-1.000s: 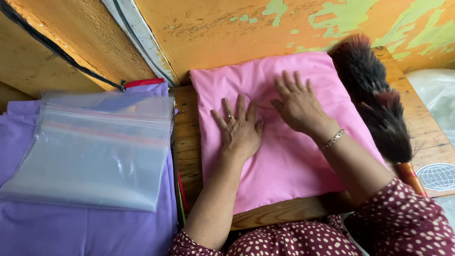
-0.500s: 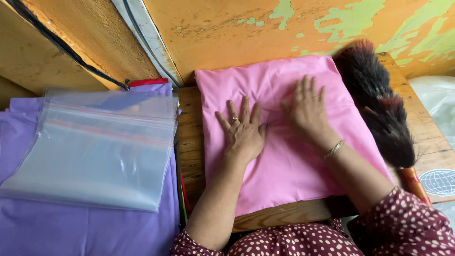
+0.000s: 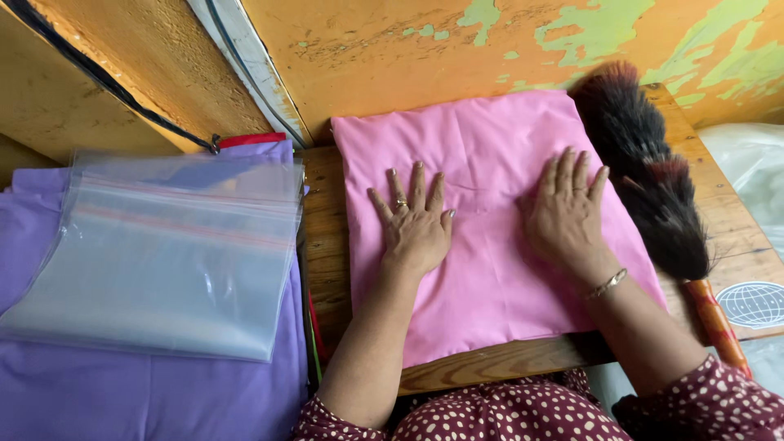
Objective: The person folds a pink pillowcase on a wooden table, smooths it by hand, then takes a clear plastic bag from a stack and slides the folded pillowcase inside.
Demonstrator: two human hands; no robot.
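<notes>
Both hands [image 3: 490,220] flat on pink cloth [image 3: 482,147], wrinkles indistinct

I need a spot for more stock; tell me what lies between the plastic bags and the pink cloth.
Head view: only a bare strip of wooden table separates the plastic bags from the pink cloth. Both hands rest flat on the cloth.

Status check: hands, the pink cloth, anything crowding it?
Left hand and right hand flat, open on pink cloth. Cloth folded on wooden table. Feather duster against right edge.

Left hand [image 3: 415,227] laid flat, palm down, fingers spread, right hand [image 3: 566,214] likewise flattened, forearms bare, both wrists extended forward.
</notes>
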